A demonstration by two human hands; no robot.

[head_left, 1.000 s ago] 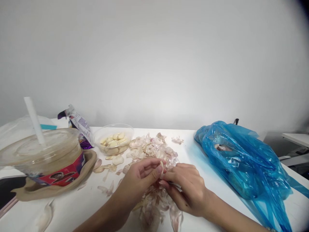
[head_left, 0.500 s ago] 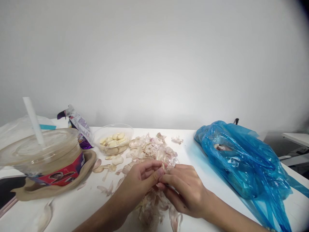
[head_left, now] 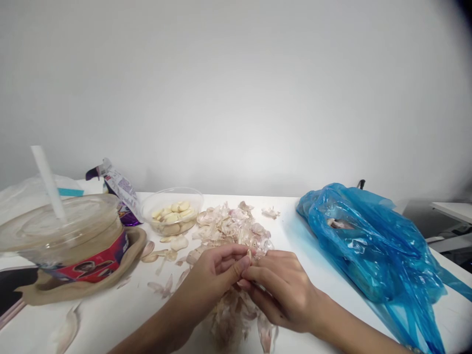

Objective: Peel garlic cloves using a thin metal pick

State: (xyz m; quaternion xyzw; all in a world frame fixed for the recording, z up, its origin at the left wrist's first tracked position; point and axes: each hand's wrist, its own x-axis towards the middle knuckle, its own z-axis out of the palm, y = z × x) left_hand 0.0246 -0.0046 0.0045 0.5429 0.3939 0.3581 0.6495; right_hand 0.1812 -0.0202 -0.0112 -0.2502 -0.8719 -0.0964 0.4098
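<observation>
My left hand (head_left: 217, 275) and my right hand (head_left: 282, 285) meet over a heap of garlic skins (head_left: 236, 226). Between the left thumb and forefinger a small garlic clove (head_left: 249, 253) is pinched, with only its tip showing. The right fingers close in against the same clove from the other side, and their tips are partly hidden. More papery skins lie on the table below my wrists. Behind my left hand stands a clear plastic bowl (head_left: 147, 216) with several peeled garlic cloves (head_left: 175, 214) in it.
A large drink cup (head_left: 88, 236) with a white straw sits in a cardboard holder (head_left: 138, 246) at the left, beside a dark phone-like device (head_left: 13, 290). Behind it is a purple snack bag (head_left: 123, 196). On the right lies a blue plastic bag (head_left: 368, 246).
Both hands stay almost in the same place, still pinching the clove. The view has shifted very slightly; nothing else has visibly moved.
</observation>
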